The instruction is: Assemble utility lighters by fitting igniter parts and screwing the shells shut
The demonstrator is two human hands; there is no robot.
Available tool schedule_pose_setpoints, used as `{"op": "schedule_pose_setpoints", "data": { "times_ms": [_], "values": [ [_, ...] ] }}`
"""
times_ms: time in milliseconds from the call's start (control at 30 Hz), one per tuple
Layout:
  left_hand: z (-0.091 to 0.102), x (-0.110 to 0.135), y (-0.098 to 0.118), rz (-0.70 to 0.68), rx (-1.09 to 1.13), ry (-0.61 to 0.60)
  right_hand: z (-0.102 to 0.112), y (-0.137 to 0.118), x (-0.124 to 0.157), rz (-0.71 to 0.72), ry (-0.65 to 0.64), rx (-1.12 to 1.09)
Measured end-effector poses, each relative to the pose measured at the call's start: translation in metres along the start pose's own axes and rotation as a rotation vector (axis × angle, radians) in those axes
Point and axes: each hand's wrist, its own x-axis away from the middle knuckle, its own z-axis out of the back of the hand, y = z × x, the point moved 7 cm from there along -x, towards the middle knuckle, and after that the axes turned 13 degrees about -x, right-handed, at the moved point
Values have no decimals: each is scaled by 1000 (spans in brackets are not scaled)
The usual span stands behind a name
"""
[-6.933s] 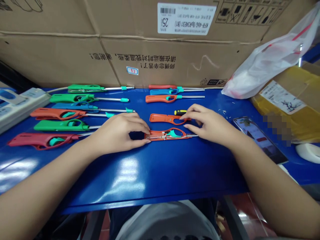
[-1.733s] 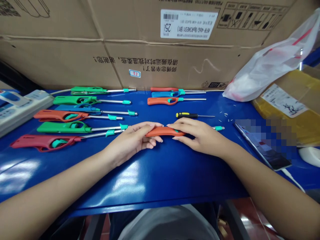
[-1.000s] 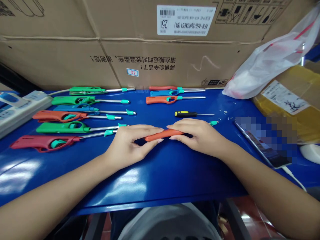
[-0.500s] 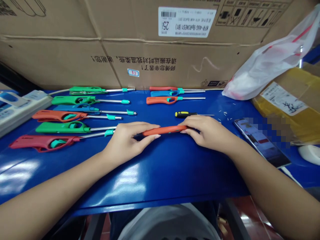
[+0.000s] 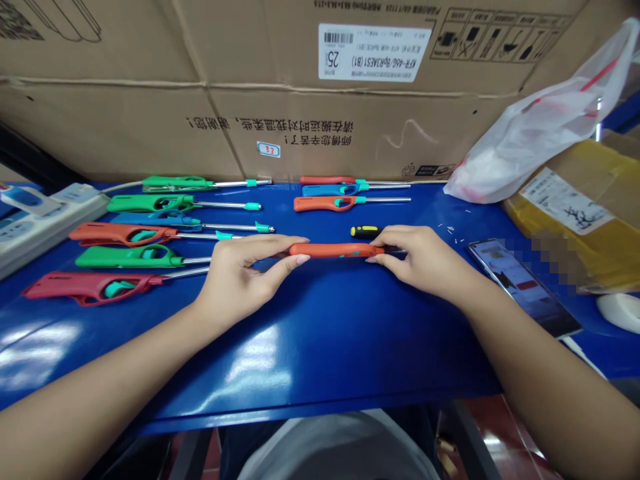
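An orange long-nosed lighter [image 5: 336, 250] is held on edge, level, just above the blue table [image 5: 320, 333]. My left hand [image 5: 240, 273] pinches its left end between thumb and fingers. My right hand [image 5: 425, 260] grips its right end, and the metal nozzle is hidden behind that hand. A small screwdriver with a yellow and black handle [image 5: 365, 231] lies just behind the lighter, near my right fingers.
Several finished lighters, green, blue, orange and red [image 5: 130, 257], lie in a column at the left. Three more [image 5: 345, 193] lie at the back by the big cardboard box [image 5: 250, 87]. A phone [image 5: 520, 283], a plastic bag [image 5: 540, 120] and a power strip [image 5: 35, 217] flank the table.
Earlier the lighter lay open as two halves on the table; now it is closed. In the last second both hands lifted it slightly and moved it away from me, toward the screwdriver.
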Motion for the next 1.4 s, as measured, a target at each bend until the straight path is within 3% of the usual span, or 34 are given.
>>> {"op": "schedule_pose_setpoints", "data": {
  "times_ms": [167, 333, 433, 533, 667, 767, 900, 1200, 1400],
  "values": [
    [-5, -1, 2, 13, 104, -65, 1, -3, 3, -11, -77, 91],
    [-16, 4, 18, -213, 95, -185, -12, -17, 1, 91, -157, 133],
    [-22, 7, 20, -261, 93, -267, -14, -24, 0, 154, -157, 121],
    [-18, 4, 12, -164, 92, -231, 2, -21, 1, 163, -91, 164],
    [-8, -3, -3, 96, 213, -170, 30, -3, 9, 63, -26, 323],
    [-10, -3, -8, 260, 361, -228, 44, 0, 17, 64, 27, 306],
    [-17, -1, -9, 363, 473, -320, 55, 0, 24, 77, 119, 274],
    [-25, 2, -14, 387, 502, -407, 52, -5, 25, 130, 16, 196],
    [-37, 11, -4, 375, 541, -517, 15, -39, 20, 248, -80, 44]
  ]
}}
